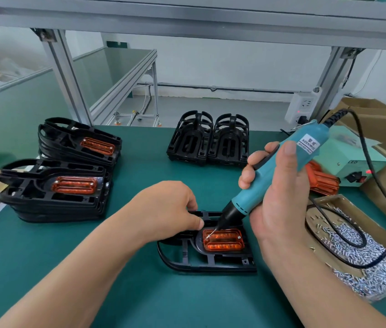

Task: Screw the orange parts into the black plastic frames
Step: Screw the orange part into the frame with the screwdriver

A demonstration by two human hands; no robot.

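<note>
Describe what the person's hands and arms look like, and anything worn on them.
The left hand and right hand are bare: no gloves, and no rings show. The left forearm and right forearm are uncovered as far as the picture's edge, with no sleeve, watch or wristband in view.

Teal screwdriver (273,176), black nose, white label. Under its tip: ribbed translucent orange part (222,240) in a black frame (211,265). Right of the screwdriver: silver screws (376,273), brown box (334,200). Left: 2 black stacks (33,200). Beneath: green mat (140,292).
</note>
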